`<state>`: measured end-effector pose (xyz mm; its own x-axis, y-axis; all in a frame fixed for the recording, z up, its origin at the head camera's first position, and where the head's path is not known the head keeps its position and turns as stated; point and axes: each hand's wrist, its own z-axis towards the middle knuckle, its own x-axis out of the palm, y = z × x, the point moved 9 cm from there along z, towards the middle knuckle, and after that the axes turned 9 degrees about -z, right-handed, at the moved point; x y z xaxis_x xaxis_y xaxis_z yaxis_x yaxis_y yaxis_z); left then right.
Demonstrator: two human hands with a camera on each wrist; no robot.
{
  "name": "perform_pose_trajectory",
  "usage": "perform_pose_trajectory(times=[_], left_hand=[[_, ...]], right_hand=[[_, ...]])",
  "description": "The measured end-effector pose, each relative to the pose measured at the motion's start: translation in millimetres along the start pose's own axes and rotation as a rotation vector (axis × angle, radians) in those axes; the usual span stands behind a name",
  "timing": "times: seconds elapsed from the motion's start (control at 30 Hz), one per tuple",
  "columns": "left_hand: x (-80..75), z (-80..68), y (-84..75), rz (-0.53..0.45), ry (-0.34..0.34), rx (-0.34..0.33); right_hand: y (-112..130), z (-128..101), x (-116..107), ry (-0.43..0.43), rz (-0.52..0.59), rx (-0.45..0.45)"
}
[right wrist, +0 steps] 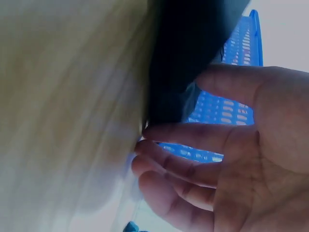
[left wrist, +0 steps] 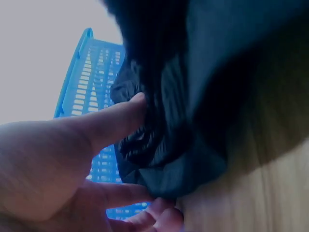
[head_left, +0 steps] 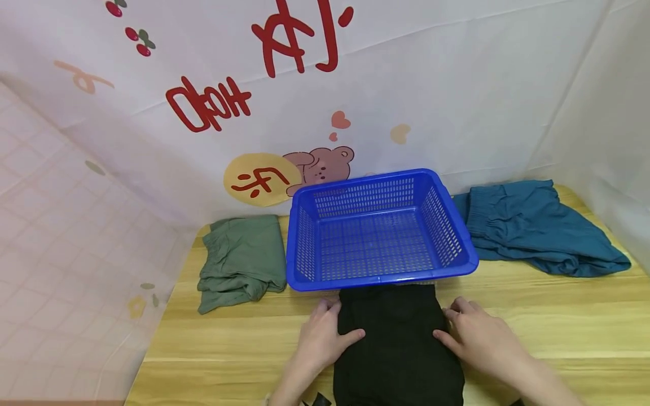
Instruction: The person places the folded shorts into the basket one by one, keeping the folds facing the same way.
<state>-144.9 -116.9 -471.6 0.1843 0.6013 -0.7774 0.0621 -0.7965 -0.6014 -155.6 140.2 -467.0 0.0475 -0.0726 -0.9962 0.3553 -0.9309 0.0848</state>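
A folded black garment (head_left: 398, 344) lies flat on the table in front of the blue basket, its far end close against the basket's near rim. Gathered fabric like an elastic waistband shows on the garment (left wrist: 161, 121) in the left wrist view. My left hand (head_left: 325, 332) holds its left edge, thumb on top and fingers at the side and below. At the opposite edge, my right hand (head_left: 477, 335) pinches the garment the same way, the fingertips (right wrist: 154, 131) low against the tabletop. Some fingertips are hidden by the cloth.
The blue perforated plastic basket (head_left: 381, 277) stands at the back centre, with nothing inside it. Folded green pants (head_left: 249, 256) lie left of it, teal pants (head_left: 528, 231) right of it. A printed white cloth (head_left: 431, 84) hangs behind the wooden table (head_left: 553, 321).
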Motion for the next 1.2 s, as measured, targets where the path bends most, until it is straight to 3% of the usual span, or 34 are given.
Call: perform_pose_trajectory(times=[0.33, 0.53, 0.7, 0.87, 1.03, 1.2], left_hand=[[6.9, -2.2, -14.2, -0.128, -0.08, 0.039], [11.8, -2.1, -14.8, -0.334, -0.059, 0.0], [16.1, -5.0, -14.8, -0.44, -0.019, -0.055], [17.4, -9.7, -21.2, -0.468, 0.032, -0.038], [10.6, -15.5, -32.3, -0.446, 0.071, 0.022], [3.8, -24.1, -45.8, -0.41, 0.107, 0.098]], right_hand=[[18, -1, -2, -0.04, 0.003, -0.032], [16, 2, -1, 0.012, 0.127, -0.035], [13, 2, 0, 0.031, 0.252, -0.037], [14, 0, -3, 0.025, 0.365, -0.087], [15, -2, -7, 0.043, 0.439, -0.107], [21, -8, -19, -0.006, 0.477, -0.163]])
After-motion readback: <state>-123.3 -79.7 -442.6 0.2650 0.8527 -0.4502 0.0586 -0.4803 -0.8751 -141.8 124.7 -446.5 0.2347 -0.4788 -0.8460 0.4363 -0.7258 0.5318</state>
